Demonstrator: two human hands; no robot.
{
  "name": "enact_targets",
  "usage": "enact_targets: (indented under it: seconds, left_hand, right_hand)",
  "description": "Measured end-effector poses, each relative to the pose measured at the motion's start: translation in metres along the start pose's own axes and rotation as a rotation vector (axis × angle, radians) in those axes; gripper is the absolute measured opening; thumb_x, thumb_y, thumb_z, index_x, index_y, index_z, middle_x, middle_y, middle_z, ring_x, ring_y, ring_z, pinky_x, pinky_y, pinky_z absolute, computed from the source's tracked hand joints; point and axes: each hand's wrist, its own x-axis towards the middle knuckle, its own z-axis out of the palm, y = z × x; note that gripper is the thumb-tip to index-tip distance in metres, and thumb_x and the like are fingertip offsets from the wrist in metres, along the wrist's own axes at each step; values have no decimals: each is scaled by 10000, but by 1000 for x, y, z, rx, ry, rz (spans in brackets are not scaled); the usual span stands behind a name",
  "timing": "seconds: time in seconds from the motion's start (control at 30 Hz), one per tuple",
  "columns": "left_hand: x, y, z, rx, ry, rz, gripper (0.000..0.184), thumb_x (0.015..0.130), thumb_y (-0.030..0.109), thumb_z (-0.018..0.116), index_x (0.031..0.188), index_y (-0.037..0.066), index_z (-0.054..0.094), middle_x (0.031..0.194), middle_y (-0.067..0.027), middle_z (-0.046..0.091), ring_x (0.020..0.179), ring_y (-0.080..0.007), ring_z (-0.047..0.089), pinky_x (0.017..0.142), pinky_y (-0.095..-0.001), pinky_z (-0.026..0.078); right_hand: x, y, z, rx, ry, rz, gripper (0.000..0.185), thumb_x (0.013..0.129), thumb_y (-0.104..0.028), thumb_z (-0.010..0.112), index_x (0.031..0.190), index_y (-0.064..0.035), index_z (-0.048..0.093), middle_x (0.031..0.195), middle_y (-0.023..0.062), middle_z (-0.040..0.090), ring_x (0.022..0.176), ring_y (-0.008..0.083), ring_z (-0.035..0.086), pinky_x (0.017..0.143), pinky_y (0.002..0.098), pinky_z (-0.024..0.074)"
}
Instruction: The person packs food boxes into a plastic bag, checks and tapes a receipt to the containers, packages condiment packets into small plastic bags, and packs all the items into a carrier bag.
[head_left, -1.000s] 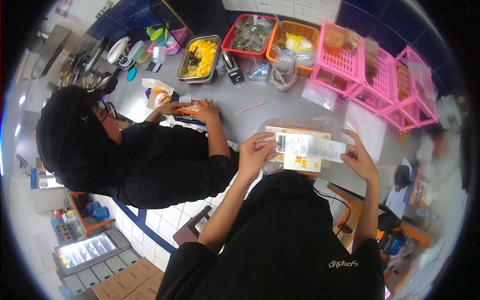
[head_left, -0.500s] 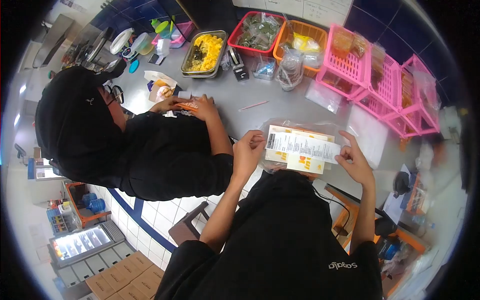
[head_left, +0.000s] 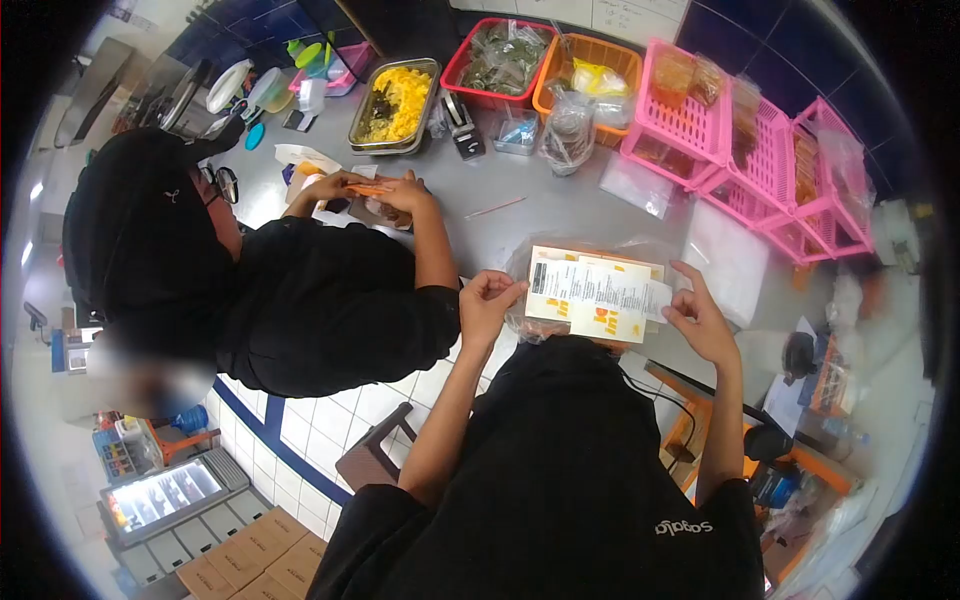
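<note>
A long white printed receipt (head_left: 598,284) lies across flat cream-and-orange boxes (head_left: 622,327) in front of me. Around the boxes is a clear plastic bag (head_left: 520,262), its edge showing at the back and left. My left hand (head_left: 487,308) is pinched closed at the receipt's left end, against the box edge. At the other end, my right hand (head_left: 703,318) has its thumb and curled fingers on the receipt, the index finger raised. To my left, a co-worker's hands (head_left: 385,190) hold an orange-printed packet (head_left: 368,188) over an open carton.
Along the back stand a metal tray of yellow food (head_left: 437,90), a red basket (head_left: 450,78), an orange basket (head_left: 541,95) and pink baskets (head_left: 715,180). A black tape dispenser (head_left: 464,130) and a thin stick (head_left: 495,207) lie on the steel counter (head_left: 560,215). White sheets (head_left: 725,262) lie right.
The receipt, stretched above the boxes before, now rests lower and flatter on them. Both my hands have come down slightly with it. The co-worker's hands have shifted over the carton.
</note>
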Motion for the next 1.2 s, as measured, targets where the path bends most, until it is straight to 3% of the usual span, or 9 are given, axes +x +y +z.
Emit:
enact_targets:
  seconds: [0.27,0.33,0.47,0.57,0.63,0.87,1.0,1.13,1.2]
  left_hand:
    - [-7,-8,6,36,39,1,133,890,22,758,1008,-28,723,901,-61,718,781,-122,701,671,-251,555]
    - [-5,-11,4,386,14,185,132,905,-10,711,1035,-26,714,921,-71,713,791,-147,719,681,-259,563]
    - [-12,9,6,246,123,257,181,940,-53,636,1116,-20,663,1022,-65,680,854,-122,693,698,-233,551]
    - [-49,77,34,681,62,714,350,875,158,773,1193,57,666,1197,-152,640,1118,-319,612,940,-442,488]
    - [-69,99,71,808,-264,836,534,801,296,833,1255,87,647,1362,-160,559,1313,-413,468,1107,-569,332]
    - [-61,74,146,1234,-537,827,669,749,321,843,1365,204,609,1537,-161,372,1480,-468,226,1051,-829,188]
    - [-65,73,151,1289,-516,827,587,740,272,844,1284,189,640,1522,-166,382,1466,-465,253,1020,-852,196]
    - [-62,72,154,1302,-533,831,521,746,254,840,1228,187,655,1504,-162,394,1460,-459,266,1023,-850,192]
    - [-62,74,153,1311,-537,820,511,749,254,838,1223,185,658,1504,-161,394,1461,-459,265,1025,-850,190]
  right_hand:
    - [3,5,4,-15,-13,20,674,971,-26,637,1552,-120,308,800,-25,509,773,71,486,774,258,415]
    - [4,7,4,-23,-14,17,675,971,-28,639,1552,-123,308,802,-26,510,771,70,482,768,258,412]
    - [6,9,7,25,-17,14,676,968,-15,635,1551,-132,312,797,-27,502,771,70,477,752,252,409]
    - [6,11,4,67,-37,3,682,963,1,625,1551,-131,307,791,-29,492,772,75,483,742,249,412]
    - [10,18,-1,90,-59,-6,688,960,10,619,1554,-129,299,786,-31,484,774,79,487,737,247,415]
    - [20,2,-4,-92,-82,58,590,924,-47,666,1423,-84,355,916,132,636,822,208,617,738,359,485]
    - [13,6,17,-293,135,-26,552,887,-81,716,1323,-65,379,1032,215,640,843,357,663,790,445,521]
    - [-1,34,26,-394,367,-139,553,895,-83,726,1313,-67,364,1077,196,612,816,323,665,769,418,546]
    - [-8,42,31,17,310,4,526,915,-101,730,1286,-69,359,1057,154,592,792,249,649,705,365,549]
